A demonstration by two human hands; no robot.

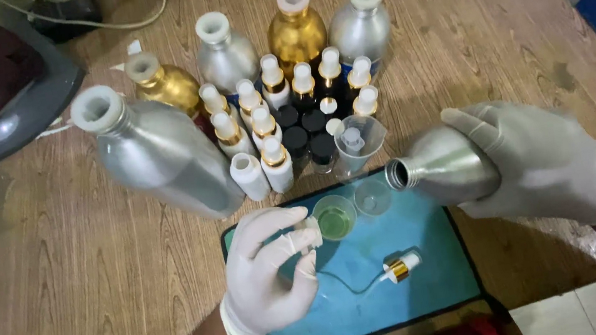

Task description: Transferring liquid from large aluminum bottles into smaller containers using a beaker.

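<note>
My right hand [545, 156] is clamped around a silver bottle [442, 167], tilted, its open mouth just above a small funnel [372, 197] on the blue mat [377, 288]. My left fingers [286, 247] pinch a small vial [312, 231] beside the green cup [335, 218] on the mat.
</note>
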